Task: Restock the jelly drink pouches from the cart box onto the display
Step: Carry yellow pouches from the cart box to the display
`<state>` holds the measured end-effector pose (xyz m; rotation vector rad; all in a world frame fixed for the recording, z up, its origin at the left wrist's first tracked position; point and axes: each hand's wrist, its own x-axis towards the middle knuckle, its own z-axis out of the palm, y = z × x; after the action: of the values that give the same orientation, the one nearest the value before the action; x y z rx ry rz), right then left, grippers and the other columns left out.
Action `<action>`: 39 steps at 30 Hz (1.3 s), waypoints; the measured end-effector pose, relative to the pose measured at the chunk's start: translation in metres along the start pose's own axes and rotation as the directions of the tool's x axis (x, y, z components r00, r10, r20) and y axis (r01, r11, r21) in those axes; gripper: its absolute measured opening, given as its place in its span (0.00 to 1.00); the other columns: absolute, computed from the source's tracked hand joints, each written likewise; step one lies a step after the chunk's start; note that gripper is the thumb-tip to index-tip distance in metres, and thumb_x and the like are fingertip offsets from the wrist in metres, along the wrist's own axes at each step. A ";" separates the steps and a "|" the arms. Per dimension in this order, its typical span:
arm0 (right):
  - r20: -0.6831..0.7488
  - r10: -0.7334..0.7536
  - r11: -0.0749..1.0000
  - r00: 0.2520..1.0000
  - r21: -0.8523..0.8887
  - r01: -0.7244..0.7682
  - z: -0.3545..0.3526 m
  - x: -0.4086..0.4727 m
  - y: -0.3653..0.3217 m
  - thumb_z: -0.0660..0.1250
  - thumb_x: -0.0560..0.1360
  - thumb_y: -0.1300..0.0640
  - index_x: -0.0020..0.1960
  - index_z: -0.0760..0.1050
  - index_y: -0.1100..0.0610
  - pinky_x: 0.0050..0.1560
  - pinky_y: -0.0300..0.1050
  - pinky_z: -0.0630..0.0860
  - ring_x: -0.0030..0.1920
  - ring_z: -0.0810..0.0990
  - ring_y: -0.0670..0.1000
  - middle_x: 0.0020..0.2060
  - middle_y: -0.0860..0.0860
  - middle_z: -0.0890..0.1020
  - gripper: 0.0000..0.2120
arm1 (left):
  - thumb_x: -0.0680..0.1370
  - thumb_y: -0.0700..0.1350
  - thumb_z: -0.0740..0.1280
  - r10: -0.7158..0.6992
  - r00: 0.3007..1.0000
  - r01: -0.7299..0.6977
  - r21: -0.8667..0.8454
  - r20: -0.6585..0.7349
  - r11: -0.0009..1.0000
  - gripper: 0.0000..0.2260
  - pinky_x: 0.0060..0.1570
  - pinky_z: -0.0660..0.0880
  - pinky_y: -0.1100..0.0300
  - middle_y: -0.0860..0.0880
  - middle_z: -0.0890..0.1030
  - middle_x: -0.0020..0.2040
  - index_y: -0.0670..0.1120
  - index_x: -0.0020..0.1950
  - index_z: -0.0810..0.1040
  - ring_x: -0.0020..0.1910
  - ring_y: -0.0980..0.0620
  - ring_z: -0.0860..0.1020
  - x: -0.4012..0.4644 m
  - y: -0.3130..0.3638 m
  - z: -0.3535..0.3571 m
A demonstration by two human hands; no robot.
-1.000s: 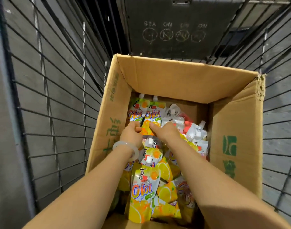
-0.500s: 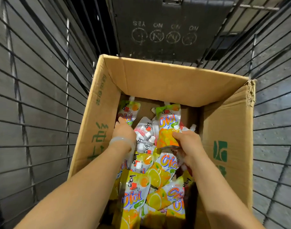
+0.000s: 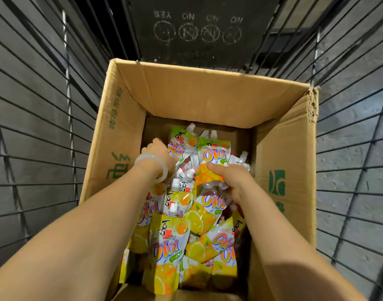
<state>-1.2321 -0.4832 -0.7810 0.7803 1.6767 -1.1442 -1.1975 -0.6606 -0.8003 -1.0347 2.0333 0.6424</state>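
Observation:
An open cardboard box [image 3: 282,161] stands in a wire cart and holds several yellow and orange jelly drink pouches [image 3: 168,246] with white spouts. My right hand [image 3: 232,181] grips the lower end of one orange pouch [image 3: 212,161], held upright at the box's far middle. My left hand [image 3: 160,155], with a pale bangle on the wrist, holds another pouch [image 3: 182,144] at the far left of the pile; its fingers are hidden behind the hand. Both forearms reach down into the box.
Wire cart walls [image 3: 45,131] close in on the left and right of the box. A dark panel [image 3: 197,29] with round pictograms stands at the cart's far end. Grey floor shows through the wires. The display is out of view.
My right hand has lifted an orange pouch out of the pile and holds it upright. My left hand has shifted left and now holds a second pouch. The view has tilted slightly.

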 end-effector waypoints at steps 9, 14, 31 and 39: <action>0.166 0.135 0.965 0.977 0.203 -0.168 -0.011 -0.032 0.000 0.67 0.76 0.59 0.42 0.74 0.60 0.17 0.33 0.64 0.20 0.78 0.47 0.26 0.52 0.82 0.06 | 0.77 0.48 0.66 0.212 0.966 -0.193 0.137 -0.145 0.972 0.15 0.50 0.70 0.51 0.41 0.76 0.59 0.42 0.59 0.69 0.58 0.39 0.75 -0.039 0.013 -0.003; 0.188 0.068 0.946 0.980 0.299 -0.123 -0.013 -0.065 -0.004 0.63 0.78 0.61 0.49 0.72 0.62 0.13 0.30 0.61 0.18 0.76 0.45 0.24 0.50 0.80 0.03 | 0.71 0.49 0.72 0.232 0.958 -0.237 -0.006 -0.170 0.972 0.17 0.40 0.69 0.55 0.44 0.78 0.48 0.44 0.49 0.68 0.46 0.42 0.76 -0.080 0.000 -0.036; 0.407 -0.460 0.887 0.789 0.184 0.422 -0.056 -0.228 -0.028 0.64 0.76 0.66 0.54 0.72 0.59 0.48 0.56 0.78 0.39 0.79 0.54 0.42 0.54 0.81 0.09 | 0.74 0.40 0.71 0.129 0.969 -0.240 -0.933 -0.212 0.269 0.08 0.59 0.73 0.36 0.43 0.81 0.50 0.48 0.51 0.78 0.55 0.39 0.79 -0.263 -0.039 -0.064; 0.590 -0.569 0.745 0.573 0.075 0.662 -0.088 -0.326 -0.008 0.63 0.73 0.72 0.57 0.72 0.58 0.37 0.47 0.82 0.40 0.82 0.52 0.47 0.56 0.81 0.16 | 0.73 0.32 0.69 0.070 0.904 -0.422 -0.907 -0.421 -0.008 0.11 0.36 0.80 0.48 0.40 0.78 0.50 0.46 0.47 0.73 0.41 0.44 0.78 -0.404 -0.051 -0.027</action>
<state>-1.1494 -0.4045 -0.4629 -0.3281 1.4845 -1.5062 -1.0084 -0.5240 -0.4650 -1.5127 1.7513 2.5865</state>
